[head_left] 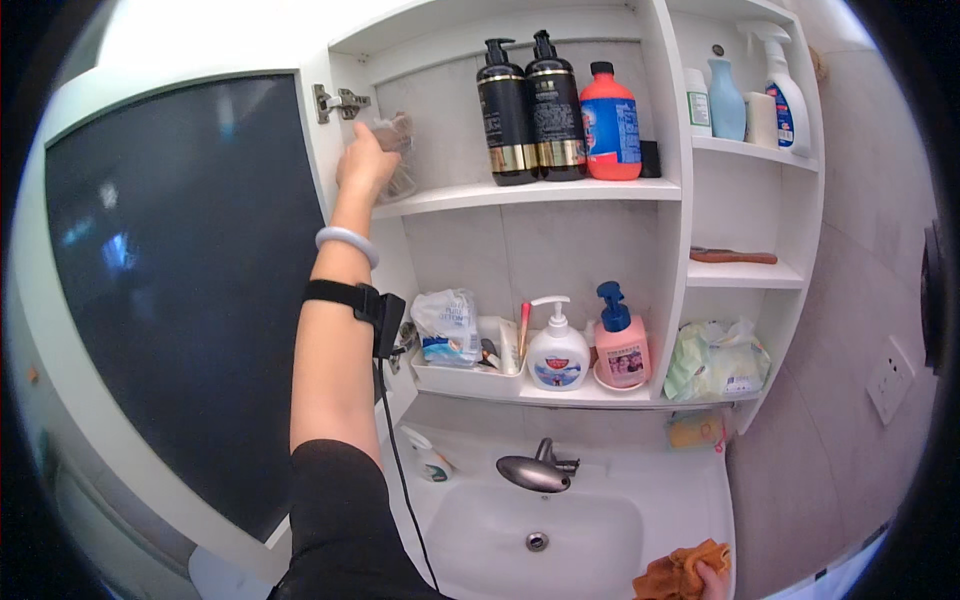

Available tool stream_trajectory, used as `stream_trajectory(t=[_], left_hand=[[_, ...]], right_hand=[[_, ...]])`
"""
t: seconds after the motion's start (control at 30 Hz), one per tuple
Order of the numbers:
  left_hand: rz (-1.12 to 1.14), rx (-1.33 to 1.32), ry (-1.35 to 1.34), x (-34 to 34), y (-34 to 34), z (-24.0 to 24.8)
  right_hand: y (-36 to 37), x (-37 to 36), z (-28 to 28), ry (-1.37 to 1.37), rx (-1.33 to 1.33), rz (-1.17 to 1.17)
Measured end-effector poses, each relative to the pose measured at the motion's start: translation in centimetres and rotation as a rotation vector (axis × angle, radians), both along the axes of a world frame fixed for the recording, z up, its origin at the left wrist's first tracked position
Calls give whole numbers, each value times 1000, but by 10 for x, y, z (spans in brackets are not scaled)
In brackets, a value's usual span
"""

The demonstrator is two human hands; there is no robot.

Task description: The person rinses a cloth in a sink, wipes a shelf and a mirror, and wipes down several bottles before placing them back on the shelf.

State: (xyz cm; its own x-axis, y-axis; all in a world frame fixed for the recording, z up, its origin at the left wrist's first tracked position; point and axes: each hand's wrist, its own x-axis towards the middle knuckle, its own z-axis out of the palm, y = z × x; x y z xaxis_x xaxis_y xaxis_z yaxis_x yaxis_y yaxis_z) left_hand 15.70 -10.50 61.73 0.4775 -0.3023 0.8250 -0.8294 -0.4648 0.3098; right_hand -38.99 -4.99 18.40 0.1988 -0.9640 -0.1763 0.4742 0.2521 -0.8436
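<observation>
The mirror door (170,290) is swung wide to the left of the cabinet (672,200), so the shelves are laid bare and can be reached. The left hand (365,160) is raised to the upper shelf (530,192), at its left end just beside the door hinge (338,102); its fingers are curled around a clear glass jar (400,150), which is pressed between hand and shelf corner and appears to rest on the shelf board. The jar is seen only in part, behind and to the right of the hand, so what it holds cannot be told. Further right on the same shelf two black pump bottles (530,105) and a red bottle (611,120) are stood upright, close together, well apart from the jar. On the shelf below, a white tray (465,378) is kept at the left, then a white soap pump (558,350) and a pink pump bottle (620,345) beside it, likely set low for ready use over the sink (560,520). Below the cabinet, at the right rim of the sink, the right hand (712,580) is barely seen at the frame edge, closed on an orange cloth (680,570) bunched against the basin.
</observation>
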Motion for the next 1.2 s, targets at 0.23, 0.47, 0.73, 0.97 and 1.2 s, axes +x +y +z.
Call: stream_trajectory(t=[0.23, 0.47, 0.73, 0.97, 1.2], left_hand=[[94, -81, -293, 7, -13, -18], [-345, -483, -408, -28, 31, -103], [-412, -294, 937, -85, 108, -480], [197, -134, 498, 50, 90, -621], [64, 124, 870, -22, 34, -620]], right_hand=[[2, 9, -12, -1, -8, -148], [-28, 17, -51, 68, 27, -59], [-41, 20, -50, 168, 51, 47], [-34, 37, -54, 248, 85, 3], [-19, 42, -65, 293, 144, -17]])
